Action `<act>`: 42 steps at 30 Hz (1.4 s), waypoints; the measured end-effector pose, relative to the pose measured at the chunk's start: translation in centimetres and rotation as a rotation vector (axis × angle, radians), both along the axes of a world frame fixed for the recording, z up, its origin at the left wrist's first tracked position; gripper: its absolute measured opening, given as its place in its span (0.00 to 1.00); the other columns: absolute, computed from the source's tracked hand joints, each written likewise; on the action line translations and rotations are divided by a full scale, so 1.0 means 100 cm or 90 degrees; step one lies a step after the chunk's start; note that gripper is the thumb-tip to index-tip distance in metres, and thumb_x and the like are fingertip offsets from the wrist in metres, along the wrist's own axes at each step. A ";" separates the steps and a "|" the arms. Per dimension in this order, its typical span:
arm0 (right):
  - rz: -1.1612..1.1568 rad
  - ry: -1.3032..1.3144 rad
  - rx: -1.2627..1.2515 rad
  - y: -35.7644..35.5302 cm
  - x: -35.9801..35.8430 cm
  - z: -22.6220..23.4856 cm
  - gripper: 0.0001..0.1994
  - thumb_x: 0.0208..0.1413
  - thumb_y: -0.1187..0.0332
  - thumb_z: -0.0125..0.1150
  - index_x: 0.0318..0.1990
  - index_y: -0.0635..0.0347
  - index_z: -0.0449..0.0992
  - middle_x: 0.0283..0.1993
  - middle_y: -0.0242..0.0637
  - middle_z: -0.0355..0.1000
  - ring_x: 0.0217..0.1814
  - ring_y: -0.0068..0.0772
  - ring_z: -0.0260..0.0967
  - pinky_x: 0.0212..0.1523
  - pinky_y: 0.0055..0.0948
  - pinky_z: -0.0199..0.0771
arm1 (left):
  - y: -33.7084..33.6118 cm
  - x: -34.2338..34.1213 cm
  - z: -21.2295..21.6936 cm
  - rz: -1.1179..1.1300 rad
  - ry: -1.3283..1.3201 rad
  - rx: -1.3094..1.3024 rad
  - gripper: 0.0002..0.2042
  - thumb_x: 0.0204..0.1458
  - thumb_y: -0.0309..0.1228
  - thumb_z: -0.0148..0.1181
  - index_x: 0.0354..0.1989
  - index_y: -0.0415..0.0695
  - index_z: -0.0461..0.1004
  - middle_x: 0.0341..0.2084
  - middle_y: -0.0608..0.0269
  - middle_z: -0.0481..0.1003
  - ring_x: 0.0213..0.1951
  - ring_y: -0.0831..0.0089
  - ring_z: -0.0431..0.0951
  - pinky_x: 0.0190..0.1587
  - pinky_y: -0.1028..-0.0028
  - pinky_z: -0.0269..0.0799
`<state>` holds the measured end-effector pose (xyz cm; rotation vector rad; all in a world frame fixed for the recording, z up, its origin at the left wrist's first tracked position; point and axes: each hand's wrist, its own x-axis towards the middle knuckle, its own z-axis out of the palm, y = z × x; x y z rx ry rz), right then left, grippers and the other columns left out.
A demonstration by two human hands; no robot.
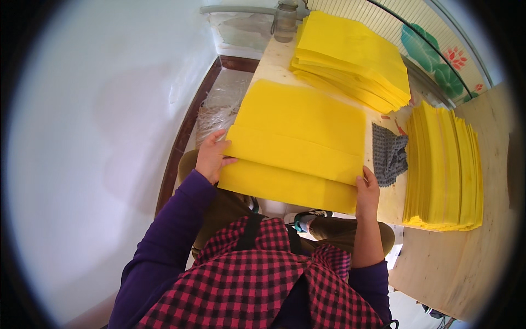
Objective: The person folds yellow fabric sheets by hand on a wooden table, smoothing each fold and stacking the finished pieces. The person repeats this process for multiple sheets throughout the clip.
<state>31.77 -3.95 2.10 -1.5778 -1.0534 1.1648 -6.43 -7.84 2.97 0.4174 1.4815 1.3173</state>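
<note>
A bright yellow sheet (298, 140) is lying folded in stepped layers on the near end of a pale wooden table (466, 263), its lowest flap hanging over the table's near edge toward the person's lap. The left hand (211, 156) is gripping the sheet's left edge, thumb on top and fingers curled underneath, pinching the fold. The right hand (368, 192) is pinching the lower right corner the same way, forearm rising straight from below. A stack of folded yellow sheets (350, 57) is sitting beyond, another tall yellow stack (446, 167) is lying to the right, and a grey checked cloth (389, 153) is resting between, just beside the sheet's right edge.
</note>
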 end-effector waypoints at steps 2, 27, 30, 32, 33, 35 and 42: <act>-0.002 0.031 0.012 -0.001 0.000 0.000 0.21 0.59 0.75 0.51 0.60 0.68 0.62 0.54 0.43 0.68 0.53 0.30 0.67 0.54 0.26 0.65 | 0.001 -0.003 -0.001 -0.040 -0.021 0.016 0.18 0.56 0.28 0.49 0.56 0.44 0.65 0.43 0.64 0.74 0.42 0.74 0.75 0.39 0.70 0.75; -0.031 -0.010 0.020 -0.002 0.017 -0.016 0.19 0.60 0.74 0.51 0.58 0.69 0.65 0.54 0.41 0.68 0.54 0.30 0.66 0.54 0.26 0.67 | 0.001 -0.009 -0.014 -0.064 -0.034 0.042 0.07 0.55 0.23 0.53 0.42 0.43 0.71 0.37 0.66 0.75 0.37 0.76 0.76 0.38 0.76 0.74; -0.019 -0.029 0.021 -0.002 0.018 -0.018 0.19 0.60 0.74 0.51 0.58 0.68 0.65 0.54 0.40 0.67 0.54 0.29 0.66 0.53 0.26 0.67 | 0.001 -0.010 -0.014 -0.065 -0.036 0.047 0.07 0.55 0.23 0.53 0.42 0.43 0.71 0.36 0.66 0.75 0.37 0.77 0.76 0.37 0.76 0.74; -0.010 -0.062 0.012 -0.002 0.017 -0.016 0.19 0.59 0.74 0.53 0.58 0.68 0.65 0.54 0.40 0.67 0.54 0.29 0.66 0.53 0.26 0.67 | 0.000 -0.010 -0.015 -0.060 -0.036 0.053 0.07 0.55 0.23 0.54 0.41 0.44 0.71 0.36 0.67 0.76 0.37 0.77 0.76 0.37 0.77 0.73; -0.002 -0.087 0.002 -0.002 0.016 -0.015 0.20 0.58 0.74 0.54 0.58 0.67 0.66 0.54 0.41 0.67 0.54 0.28 0.65 0.53 0.26 0.67 | -0.001 -0.010 -0.015 -0.055 -0.037 0.058 0.07 0.54 0.23 0.54 0.41 0.44 0.72 0.36 0.67 0.76 0.37 0.77 0.76 0.37 0.77 0.73; 0.016 -0.154 0.019 0.000 0.014 -0.012 0.21 0.56 0.74 0.57 0.58 0.65 0.66 0.56 0.41 0.66 0.55 0.29 0.65 0.53 0.26 0.67 | -0.003 -0.009 -0.018 -0.042 -0.024 0.071 0.07 0.54 0.22 0.54 0.40 0.45 0.72 0.35 0.68 0.76 0.36 0.77 0.76 0.37 0.77 0.72; 0.098 -0.416 0.178 0.007 0.008 0.006 0.25 0.47 0.74 0.64 0.56 0.60 0.68 0.60 0.44 0.62 0.61 0.44 0.61 0.60 0.37 0.61 | -0.004 -0.001 -0.037 0.023 0.239 0.236 0.07 0.49 0.20 0.59 0.36 0.42 0.73 0.37 0.65 0.74 0.41 0.76 0.73 0.46 0.76 0.67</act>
